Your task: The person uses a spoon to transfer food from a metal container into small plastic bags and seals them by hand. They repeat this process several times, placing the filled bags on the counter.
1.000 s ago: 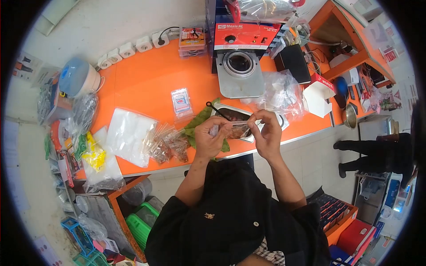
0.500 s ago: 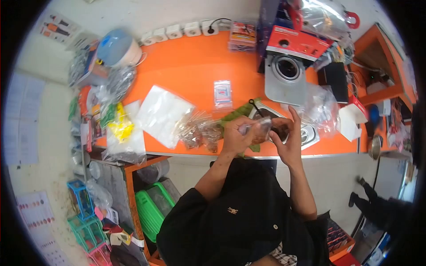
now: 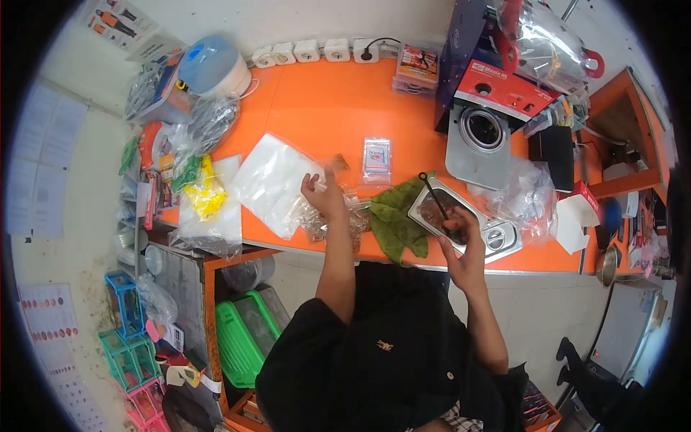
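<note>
My left hand (image 3: pixel 327 196) is raised over a heap of small clear packets (image 3: pixel 317 222), its fingers apart. Just beyond its fingertips is a small brown-filled packet (image 3: pixel 340 163). My right hand (image 3: pixel 466 248) is over a metal food pan (image 3: pixel 414 214) with dark brown contents, thumb and fingers curved but apart. A black utensil handle with a ring end (image 3: pixel 425 177) leans out of the pan; its lower end runs under my right fingers. Left of the pan lies a crumpled green cloth (image 3: pixel 398 219).
White plastic sheets (image 3: pixel 272 183) lie left of the packets. A small printed pouch (image 3: pixel 377 160) lies behind the cloth. Back right stand a grey machine (image 3: pixel 479 147) and clear plastic bags (image 3: pixel 529 194). The metal lid area (image 3: pixel 502 237) adjoins the pan.
My left hand has moved left, away from my right hand, and the packet they handled is out of them. My right hand has come down over the pan. The camera view has shifted.
</note>
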Tool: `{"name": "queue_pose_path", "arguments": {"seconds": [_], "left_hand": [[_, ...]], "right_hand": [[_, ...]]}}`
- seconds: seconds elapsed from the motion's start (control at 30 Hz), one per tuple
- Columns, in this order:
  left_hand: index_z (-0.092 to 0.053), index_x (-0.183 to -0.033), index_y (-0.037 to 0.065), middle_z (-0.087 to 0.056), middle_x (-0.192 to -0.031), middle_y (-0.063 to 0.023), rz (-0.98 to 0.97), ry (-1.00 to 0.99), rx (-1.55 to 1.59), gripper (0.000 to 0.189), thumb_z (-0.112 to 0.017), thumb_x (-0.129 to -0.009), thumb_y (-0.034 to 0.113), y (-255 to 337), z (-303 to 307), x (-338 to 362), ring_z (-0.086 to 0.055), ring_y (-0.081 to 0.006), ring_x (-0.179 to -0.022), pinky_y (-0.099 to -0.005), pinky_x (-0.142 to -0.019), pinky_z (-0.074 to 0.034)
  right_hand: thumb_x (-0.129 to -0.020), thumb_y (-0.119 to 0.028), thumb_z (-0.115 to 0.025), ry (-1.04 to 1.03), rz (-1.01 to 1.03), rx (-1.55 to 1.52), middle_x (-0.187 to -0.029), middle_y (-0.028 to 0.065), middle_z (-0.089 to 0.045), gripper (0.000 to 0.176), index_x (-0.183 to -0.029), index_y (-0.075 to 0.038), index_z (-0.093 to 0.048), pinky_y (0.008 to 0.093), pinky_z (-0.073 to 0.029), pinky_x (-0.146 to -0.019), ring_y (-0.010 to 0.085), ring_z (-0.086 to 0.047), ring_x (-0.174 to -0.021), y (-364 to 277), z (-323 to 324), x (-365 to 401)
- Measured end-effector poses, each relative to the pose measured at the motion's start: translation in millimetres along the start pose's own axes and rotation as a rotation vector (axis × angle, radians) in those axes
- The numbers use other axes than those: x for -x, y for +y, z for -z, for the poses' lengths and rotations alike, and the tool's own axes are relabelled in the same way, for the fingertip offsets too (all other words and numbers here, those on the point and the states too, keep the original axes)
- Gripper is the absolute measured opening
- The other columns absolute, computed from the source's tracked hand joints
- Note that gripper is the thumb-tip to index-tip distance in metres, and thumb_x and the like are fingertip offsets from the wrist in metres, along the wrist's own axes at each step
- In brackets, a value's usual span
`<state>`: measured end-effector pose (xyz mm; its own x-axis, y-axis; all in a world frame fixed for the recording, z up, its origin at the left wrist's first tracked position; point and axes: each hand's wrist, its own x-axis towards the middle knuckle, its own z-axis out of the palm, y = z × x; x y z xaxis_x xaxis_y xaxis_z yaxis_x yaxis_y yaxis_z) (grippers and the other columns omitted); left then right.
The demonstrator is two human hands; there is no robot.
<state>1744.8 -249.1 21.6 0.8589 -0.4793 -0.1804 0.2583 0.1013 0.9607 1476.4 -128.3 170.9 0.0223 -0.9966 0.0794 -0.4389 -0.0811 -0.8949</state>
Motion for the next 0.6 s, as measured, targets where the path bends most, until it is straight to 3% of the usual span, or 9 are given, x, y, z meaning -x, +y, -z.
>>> {"name": "queue_pose_path", "arguments": {"seconds": [0.03, 0.1, 0.17, 0.27, 0.33, 0.47, 0.53, 0.57, 0.6], "left_hand": [[-0.032, -0.14, 0.007, -0.06, -0.112, -0.0092, 0.037, -0.169, -0.046, 0.067, -0.074, -0.088, 0.006, 5.5, 7.6, 10.1, -0.062, -0.0176, -0.081, -0.0289, -0.057, -0.053], [-0.038, -0.137, 0.005, -0.061, -0.118, -0.0114, 0.284, -0.637, -0.132, 0.058, -0.071, -0.089, 0.001, 40.7, 24.8, 51.6, -0.064, -0.0189, -0.088, -0.0292, -0.068, -0.057], [-0.039, -0.14, 0.004, -0.06, -0.125, -0.0139, 0.56, -1.182, 0.061, 0.061, -0.07, -0.088, -0.002, 41.1, 42.8, 82.8, -0.066, -0.0189, -0.098, -0.0312, -0.081, -0.058], [-0.033, -0.15, 0.004, -0.059, -0.127, -0.0109, 0.562, -1.468, -0.012, 0.072, -0.07, -0.088, 0.0, 69.8, 50.0, 137.0, -0.065, -0.018, -0.104, -0.0337, -0.093, -0.053], [-0.036, -0.147, 0.004, -0.059, -0.12, -0.0076, 0.34, -1.531, -0.08, 0.067, -0.071, -0.09, 0.003, 65.5, 49.7, 150.7, -0.064, -0.0167, -0.1, -0.0313, -0.091, -0.052], [-0.039, -0.144, 0.005, -0.058, -0.111, -0.0049, 0.373, -1.553, 0.013, 0.064, -0.072, -0.09, 0.006, 58.8, 57.2, 167.2, -0.063, -0.0125, -0.084, -0.0262, -0.075, -0.053], [-0.04, -0.142, 0.006, -0.057, -0.106, -0.003, 0.77, -1.63, -0.107, 0.059, -0.071, -0.092, 0.011, 83.7, 59.4, 175.4, -0.058, -0.0083, -0.07, -0.0234, -0.057, -0.049], [-0.04, -0.142, 0.006, -0.057, -0.106, -0.003, 0.784, -1.645, -0.103, 0.059, -0.071, -0.092, 0.011, 82.0, 60.3, 178.9, -0.058, -0.0083, -0.07, -0.0234, -0.057, -0.049], [-0.041, -0.141, 0.004, -0.059, -0.108, -0.0049, 0.648, -1.497, -0.114, 0.058, -0.072, -0.091, 0.01, 80.8, 58.9, 181.5, -0.059, -0.0104, -0.083, -0.0257, -0.073, -0.049]], "right_hand": [[-0.086, -0.008, -0.073, 0.023, 0.027, -0.025, -0.107, 0.0122, -0.066, 0.047, -0.13, -0.004, -0.056, 0.0391, -0.049, -0.094, 0.0269, -0.064, -0.104, -4.2, -2.0, -0.2], [-0.086, -0.008, -0.073, -0.025, 0.09, 0.039, -0.108, 0.0117, -0.066, 0.04, -0.123, -0.005, -0.06, 0.0403, -0.048, -0.092, 0.0287, -0.063, -0.103, 0.2, -4.9, -1.5], [-0.083, -0.01, -0.075, -0.067, 0.188, 0.102, -0.108, 0.0105, -0.066, 0.025, -0.107, -0.007, -0.068, 0.043, -0.045, -0.087, 0.0329, -0.06, -0.103, -4.5, -11.0, -6.5], [-0.082, -0.011, -0.076, -0.209, 0.173, 0.255, -0.107, 0.0095, -0.066, 0.024, -0.105, -0.008, -0.069, 0.0426, -0.045, -0.089, 0.0316, -0.06, -0.107, -4.3, -16.9, -5.5], [-0.08, -0.008, -0.076, -0.257, 0.184, 0.21, -0.102, 0.0111, -0.068, 0.022, -0.102, -0.008, -0.071, 0.0422, -0.047, -0.086, 0.0316, -0.062, -0.102, 8.2, -13.7, -4.7], [-0.083, -0.001, -0.073, -0.123, 0.094, 0.012, -0.098, 0.0138, -0.072, 0.021, -0.103, -0.004, -0.07, 0.037, -0.053, -0.077, 0.027, -0.068, -0.086, 6.6, -11.8, 1.1], [-0.087, -0.003, -0.073, 0.139, -0.049, -0.2, -0.101, 0.0092, -0.072, 0.018, -0.104, 0.0, -0.07, 0.029, -0.05, -0.079, 0.015, -0.065, -0.088, -2.6, -7.1, -0.2], [-0.089, -0.003, -0.072, 0.186, -0.083, -0.299, -0.102, 0.0078, -0.072, 0.02, -0.109, 0.0, -0.069, 0.0271, -0.05, -0.079, 0.0115, -0.064, -0.089, 4.6, -5.3, -1.5], [-0.089, -0.003, -0.072, 0.203, -0.089, -0.29, -0.102, 0.0078, -0.072, 0.02, -0.109, 0.0, -0.069, 0.0271, -0.05, -0.079, 0.0115, -0.064, -0.089, 7.0, 2.5, -2.5]]}}
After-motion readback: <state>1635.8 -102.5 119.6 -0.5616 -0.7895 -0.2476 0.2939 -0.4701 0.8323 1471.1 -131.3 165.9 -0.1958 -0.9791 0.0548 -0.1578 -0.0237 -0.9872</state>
